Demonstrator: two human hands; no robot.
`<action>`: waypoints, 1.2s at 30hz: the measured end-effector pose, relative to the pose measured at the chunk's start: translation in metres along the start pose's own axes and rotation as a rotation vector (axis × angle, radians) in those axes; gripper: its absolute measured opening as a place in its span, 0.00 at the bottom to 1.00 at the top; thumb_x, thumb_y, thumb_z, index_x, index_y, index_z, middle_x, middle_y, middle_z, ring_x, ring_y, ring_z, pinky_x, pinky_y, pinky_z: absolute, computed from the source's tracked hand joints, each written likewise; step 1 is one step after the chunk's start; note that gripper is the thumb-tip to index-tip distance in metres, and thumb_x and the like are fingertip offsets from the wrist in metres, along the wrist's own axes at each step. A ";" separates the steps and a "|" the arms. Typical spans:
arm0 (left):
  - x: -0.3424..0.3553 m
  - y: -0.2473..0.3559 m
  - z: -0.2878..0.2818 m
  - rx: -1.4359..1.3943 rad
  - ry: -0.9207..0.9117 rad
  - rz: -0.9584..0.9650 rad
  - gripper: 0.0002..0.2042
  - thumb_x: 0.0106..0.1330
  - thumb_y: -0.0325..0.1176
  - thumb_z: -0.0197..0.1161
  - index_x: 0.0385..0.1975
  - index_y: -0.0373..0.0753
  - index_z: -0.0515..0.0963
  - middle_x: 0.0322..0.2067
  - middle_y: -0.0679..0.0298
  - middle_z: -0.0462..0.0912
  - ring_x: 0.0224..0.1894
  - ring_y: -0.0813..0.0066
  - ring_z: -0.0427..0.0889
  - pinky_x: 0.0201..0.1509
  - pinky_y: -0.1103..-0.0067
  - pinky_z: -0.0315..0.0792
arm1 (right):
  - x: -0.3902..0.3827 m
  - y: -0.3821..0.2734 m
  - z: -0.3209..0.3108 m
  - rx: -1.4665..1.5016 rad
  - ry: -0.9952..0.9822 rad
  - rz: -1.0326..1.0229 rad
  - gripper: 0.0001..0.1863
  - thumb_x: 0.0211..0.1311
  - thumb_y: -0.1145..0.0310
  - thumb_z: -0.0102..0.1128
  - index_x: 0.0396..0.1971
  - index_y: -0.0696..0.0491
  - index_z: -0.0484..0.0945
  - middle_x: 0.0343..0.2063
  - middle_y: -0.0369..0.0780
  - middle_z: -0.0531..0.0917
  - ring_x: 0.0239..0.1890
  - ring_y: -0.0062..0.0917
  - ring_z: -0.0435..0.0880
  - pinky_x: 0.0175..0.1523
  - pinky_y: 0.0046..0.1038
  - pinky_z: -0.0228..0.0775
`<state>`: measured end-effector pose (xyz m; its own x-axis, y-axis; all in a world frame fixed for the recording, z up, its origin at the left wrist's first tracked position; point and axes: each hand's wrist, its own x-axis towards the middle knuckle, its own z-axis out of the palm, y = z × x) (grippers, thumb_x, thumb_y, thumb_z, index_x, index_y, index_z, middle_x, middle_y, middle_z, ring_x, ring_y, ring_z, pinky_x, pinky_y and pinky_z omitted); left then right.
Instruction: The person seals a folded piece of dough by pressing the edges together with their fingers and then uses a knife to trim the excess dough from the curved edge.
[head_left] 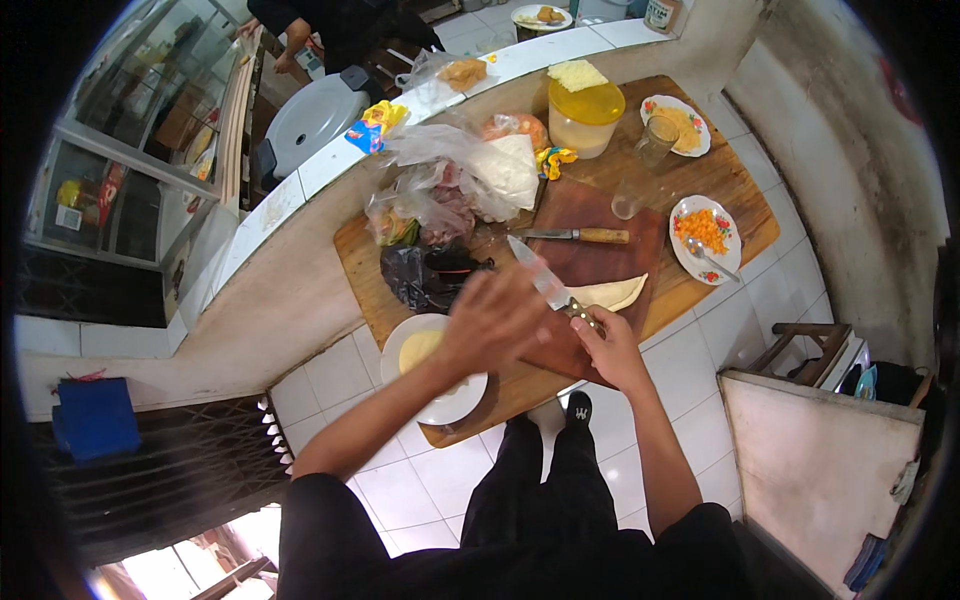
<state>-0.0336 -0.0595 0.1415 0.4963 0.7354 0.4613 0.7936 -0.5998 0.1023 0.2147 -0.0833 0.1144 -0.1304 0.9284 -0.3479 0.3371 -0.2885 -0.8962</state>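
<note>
My right hand (598,338) grips a knife (545,272) by its handle, blade angled up-left over the brown cutting board (560,350). My left hand (497,312) is blurred by motion beside the blade; whether its fingers hold anything is unclear. A folded pale piece of dough (610,296) lies on the board right of the knife. A second, wooden-handled knife (600,236) lies above it. At lower left, a white plate (460,396) holds something pale yellow. A floral plate (732,255) with orange bits and a spoon is at the right.
Plastic bags (440,200), a black bag (410,280), a yellow-lidded container (585,130), glasses and another plate (697,140) crowd the wooden table (660,92). A curved tiled ledge (315,175) runs behind, with another person (310,20) beyond it. A low partition (820,450) stands right.
</note>
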 end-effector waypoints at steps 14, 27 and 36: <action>-0.034 -0.005 0.060 -0.360 -0.354 0.026 0.38 0.72 0.60 0.56 0.77 0.46 0.62 0.78 0.48 0.54 0.81 0.48 0.47 0.81 0.52 0.39 | -0.021 0.021 0.046 -0.243 0.183 0.107 0.17 0.70 0.53 0.61 0.39 0.54 0.82 0.30 0.50 0.85 0.37 0.50 0.85 0.42 0.45 0.73; -0.062 0.017 0.045 -0.260 -0.130 -0.052 0.29 0.72 0.50 0.58 0.72 0.48 0.70 0.76 0.47 0.59 0.78 0.49 0.58 0.78 0.54 0.50 | -0.035 0.019 0.068 -0.628 0.366 -0.119 0.22 0.73 0.62 0.58 0.64 0.44 0.74 0.42 0.45 0.74 0.45 0.45 0.83 0.44 0.47 0.78; -0.052 -0.037 0.079 0.154 -0.036 -0.455 0.31 0.70 0.56 0.60 0.66 0.41 0.74 0.74 0.40 0.59 0.78 0.41 0.53 0.78 0.49 0.46 | -0.032 0.032 0.058 -0.766 0.407 -0.110 0.22 0.69 0.64 0.62 0.62 0.45 0.77 0.40 0.44 0.74 0.43 0.41 0.81 0.42 0.43 0.76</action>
<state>-0.0608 -0.0511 0.0438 0.0964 0.9243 0.3692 0.9745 -0.1632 0.1541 0.1752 -0.1361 0.0809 0.0944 0.9954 -0.0140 0.8950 -0.0910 -0.4367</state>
